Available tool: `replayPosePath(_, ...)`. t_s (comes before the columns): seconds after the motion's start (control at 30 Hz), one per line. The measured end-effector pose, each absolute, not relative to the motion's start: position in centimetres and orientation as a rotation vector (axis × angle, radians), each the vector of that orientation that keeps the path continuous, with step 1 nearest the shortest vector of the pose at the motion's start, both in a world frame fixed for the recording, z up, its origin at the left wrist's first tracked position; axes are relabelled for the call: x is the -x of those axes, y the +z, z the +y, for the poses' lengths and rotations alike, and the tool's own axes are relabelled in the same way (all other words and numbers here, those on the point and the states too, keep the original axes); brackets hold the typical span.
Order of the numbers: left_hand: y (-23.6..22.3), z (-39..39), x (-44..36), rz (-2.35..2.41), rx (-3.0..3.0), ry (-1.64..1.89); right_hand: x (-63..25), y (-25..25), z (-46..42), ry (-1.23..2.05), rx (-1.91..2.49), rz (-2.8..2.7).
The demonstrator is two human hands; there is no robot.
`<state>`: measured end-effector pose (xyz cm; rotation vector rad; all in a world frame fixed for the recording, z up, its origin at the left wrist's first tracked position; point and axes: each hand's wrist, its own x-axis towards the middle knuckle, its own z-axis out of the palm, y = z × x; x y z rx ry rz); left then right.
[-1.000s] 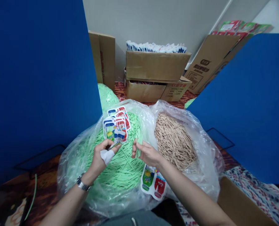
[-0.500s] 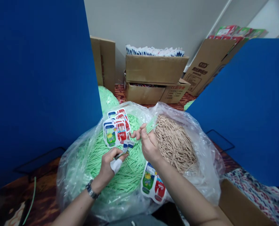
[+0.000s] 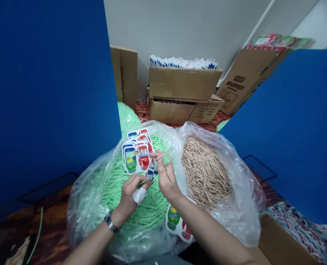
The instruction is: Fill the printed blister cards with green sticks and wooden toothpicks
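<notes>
Pack (image 3: 150, 173) pinched in the left hand (image 3: 131, 193), between both hands. Right hand (image 3: 167, 180) pinches a blurred bunch of green sticks (image 3: 167, 156) just beside it. Below, a clear bag (image 3: 83, 202) holds more green sticks; printed packs (image 3: 130, 160) lie on them beyond the left hand. Right of the hands, another bag (image 3: 246, 206) holds brown sticks (image 3: 204, 173). Well beyond the hands, a box (image 3: 184, 84) holds a row of white-and-blue items (image 3: 183, 63).

this looks like a workshop (stacked cartons (image 3: 184, 84)).
</notes>
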<state>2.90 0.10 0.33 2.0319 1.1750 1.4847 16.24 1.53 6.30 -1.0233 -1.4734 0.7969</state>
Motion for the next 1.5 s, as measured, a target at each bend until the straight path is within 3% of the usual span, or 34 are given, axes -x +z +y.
replayPosePath(0.2,0.0,0.4,-2.5,1.152,-1.902,1.45,-18.3,5.8,2.2,0.812,0.988,-1.655)
replayPosePath(0.47,-0.4,0.4,-2.5,1.185,-1.518,1.338,-19.5,2.3,4.7,1.327,0.947,-1.22)
replayPosePath(0.77,-0.7,1.1,-1.6,1.197,-1.37,1.402,-20.3,2.7,4.1,1.04,0.978,-1.312)
replayPosePath(1.0,-0.1,1.6,-2.8,1.201,-1.32,1.222,-20.1,1.6,3.4,1.077,1.012,-1.402)
replayPosePath(1.5,-0.7,1.9,-2.6,1.132,-1.387,1.242,-19.7,1.5,3.4,1.066,1.029,-1.335)
